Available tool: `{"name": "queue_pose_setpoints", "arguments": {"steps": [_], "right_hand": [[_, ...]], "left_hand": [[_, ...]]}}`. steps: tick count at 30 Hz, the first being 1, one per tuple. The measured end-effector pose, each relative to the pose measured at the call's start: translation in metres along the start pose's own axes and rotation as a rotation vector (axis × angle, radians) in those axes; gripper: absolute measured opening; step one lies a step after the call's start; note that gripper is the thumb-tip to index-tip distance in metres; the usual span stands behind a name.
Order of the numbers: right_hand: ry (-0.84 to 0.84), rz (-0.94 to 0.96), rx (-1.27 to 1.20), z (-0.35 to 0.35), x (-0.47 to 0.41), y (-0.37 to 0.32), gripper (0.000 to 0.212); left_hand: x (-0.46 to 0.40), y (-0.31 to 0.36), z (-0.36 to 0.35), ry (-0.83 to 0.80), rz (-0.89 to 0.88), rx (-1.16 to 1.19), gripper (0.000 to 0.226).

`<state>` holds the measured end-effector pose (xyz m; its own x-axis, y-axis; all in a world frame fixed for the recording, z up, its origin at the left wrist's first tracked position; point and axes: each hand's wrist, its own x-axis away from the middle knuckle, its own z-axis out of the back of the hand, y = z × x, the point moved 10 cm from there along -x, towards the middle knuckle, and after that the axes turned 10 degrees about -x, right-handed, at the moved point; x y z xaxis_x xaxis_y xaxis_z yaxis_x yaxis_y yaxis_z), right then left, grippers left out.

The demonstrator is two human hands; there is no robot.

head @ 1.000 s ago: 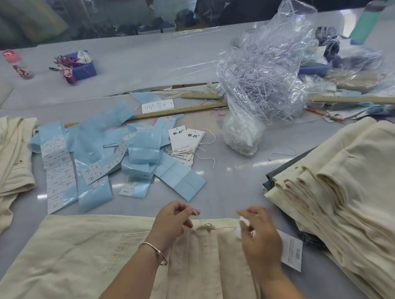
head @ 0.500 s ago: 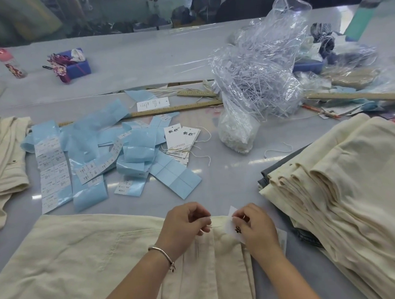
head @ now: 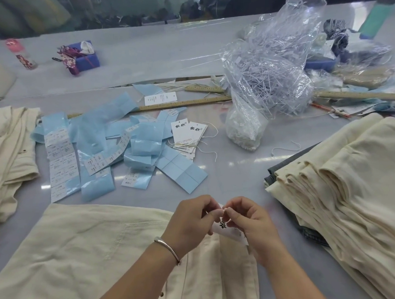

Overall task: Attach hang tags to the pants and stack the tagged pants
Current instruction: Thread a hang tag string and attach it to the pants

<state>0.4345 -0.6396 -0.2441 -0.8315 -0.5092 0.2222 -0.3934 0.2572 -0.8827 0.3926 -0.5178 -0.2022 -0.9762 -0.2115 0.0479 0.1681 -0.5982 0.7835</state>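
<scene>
Up close, left hand (head: 194,220) and right hand (head: 248,225) pinching a hang tag (head: 225,229) above cream pants (head: 90,253), folded stack (head: 341,179) nearby

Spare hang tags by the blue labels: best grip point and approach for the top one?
Take the top hang tag by its far, printed end, coming from above and the far side. The tags lie flat and fanned, so that end's edge stands free. The near end is tangled in strings; pinching there would likely drag several tags along.
</scene>
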Motion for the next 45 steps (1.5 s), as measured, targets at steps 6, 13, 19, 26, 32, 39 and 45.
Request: {"name": "queue_pose_setpoints", "arguments": {"steps": [6, 13, 19, 26, 32, 39, 45], "right_hand": [[-0.018, -0.015, -0.001, -0.001, 0.004, -0.002, 0.015], [0.001, -0.012, -0.009, 0.002, 0.007, -0.003, 0.011], [-0.003, -0.005, 0.017, 0.002, 0.007, -0.006, 0.005], [-0.009, 0.122, 0.249, 0.002, 0.007, -0.024, 0.015], [-0.072, 0.093, 0.291, -0.006, 0.008, -0.019, 0.015], [-0.019, 0.123, 0.508, -0.018, 0.015, -0.018, 0.014], [0.216, 0.247, 1.348, -0.051, 0.028, -0.033, 0.023]], "left_hand": [[-0.001, 0.005, 0.001, -0.004, -0.011, 0.0, 0.011], [-0.001, 0.016, 0.003, -0.022, -0.074, -0.131, 0.01], [-0.001, 0.026, 0.002, -0.038, -0.151, -0.212, 0.011], [-0.004, 0.019, -0.004, -0.128, -0.147, -0.154, 0.012], [-0.009, -0.01, -0.007, -0.215, 0.028, 0.119, 0.017], [0.0, -0.024, -0.003, -0.135, 0.001, 0.005, 0.02], [0.026, -0.048, 0.028, -0.035, -0.001, -0.263, 0.022]]}}
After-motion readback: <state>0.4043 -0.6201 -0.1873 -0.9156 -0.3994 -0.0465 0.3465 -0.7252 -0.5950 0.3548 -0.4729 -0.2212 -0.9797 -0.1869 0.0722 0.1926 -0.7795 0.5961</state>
